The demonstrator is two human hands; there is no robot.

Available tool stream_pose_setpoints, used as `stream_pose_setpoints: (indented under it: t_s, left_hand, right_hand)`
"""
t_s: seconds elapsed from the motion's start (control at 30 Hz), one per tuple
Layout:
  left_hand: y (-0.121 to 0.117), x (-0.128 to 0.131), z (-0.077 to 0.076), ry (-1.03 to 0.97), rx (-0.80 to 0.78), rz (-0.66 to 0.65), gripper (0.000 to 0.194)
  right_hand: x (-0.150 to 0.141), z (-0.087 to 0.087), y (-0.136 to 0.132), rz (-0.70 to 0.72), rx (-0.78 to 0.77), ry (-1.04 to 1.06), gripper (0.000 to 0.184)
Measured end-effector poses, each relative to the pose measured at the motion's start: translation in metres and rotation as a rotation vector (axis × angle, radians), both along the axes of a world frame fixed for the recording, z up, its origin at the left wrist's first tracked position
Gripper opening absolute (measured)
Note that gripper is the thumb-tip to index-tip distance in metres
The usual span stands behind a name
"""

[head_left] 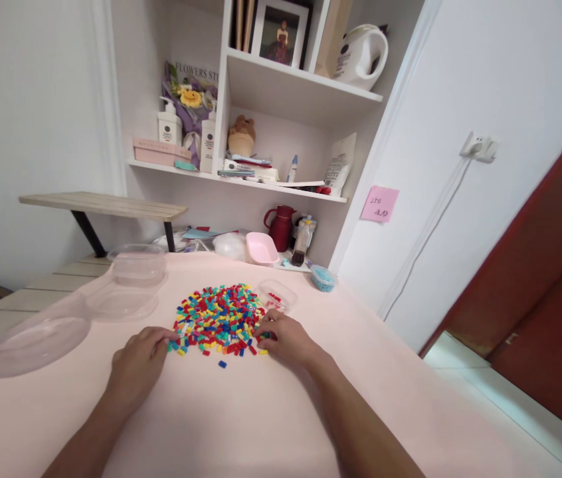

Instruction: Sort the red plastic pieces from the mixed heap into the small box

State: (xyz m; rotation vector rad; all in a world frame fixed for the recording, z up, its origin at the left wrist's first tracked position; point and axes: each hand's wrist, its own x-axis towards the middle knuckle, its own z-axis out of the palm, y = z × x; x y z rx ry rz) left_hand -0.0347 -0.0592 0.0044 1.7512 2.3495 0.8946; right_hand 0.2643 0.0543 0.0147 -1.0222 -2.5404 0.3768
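A spread-out pile of small toy bricks (pixel 218 315) in red, yellow, blue and green lies on the pink tabletop (pixel 211 411). My left hand (pixel 142 355) is at the pile's left edge, fingers curled together with the tips against bricks there. At the right edge, my right hand (pixel 283 337) has its thumb and fingers bent towards each other among the bricks. What either hand pinches is too small and hidden to make out. A lone blue brick (pixel 222 364) lies in front of the pile. Behind my right hand, a clear plastic container (pixel 285 294) holds several red bricks.
Clear plastic containers (pixel 36 342) stand along the table's left side. A small tub of blue bits (pixel 323 279) sits at the back right. A pink basin (pixel 262 248), a dark red jug (pixel 281 228) and a bottle (pixel 302 242) line the back, under white shelves (pixel 305 89).
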Motion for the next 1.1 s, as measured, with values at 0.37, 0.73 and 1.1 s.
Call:
stream_pose_setpoints:
  t_s: [0.37,0.73,1.1]
  left_hand:
    - [0.0,-0.001,-0.001,0.018,-0.007,0.0,0.04]
    - [0.001,-0.002,-0.001,0.015,0.034,-0.002,0.036]
    - [0.0,0.0,0.0,0.012,0.024,-0.006,0.037]
  right_hand:
    - [0.003,-0.003,0.004,-0.023,-0.064,0.027,0.026]
    - [-0.002,-0.001,-0.001,0.007,-0.097,0.107,0.02]
    - [0.001,0.008,-0.004,0.061,-0.127,0.174,0.01]
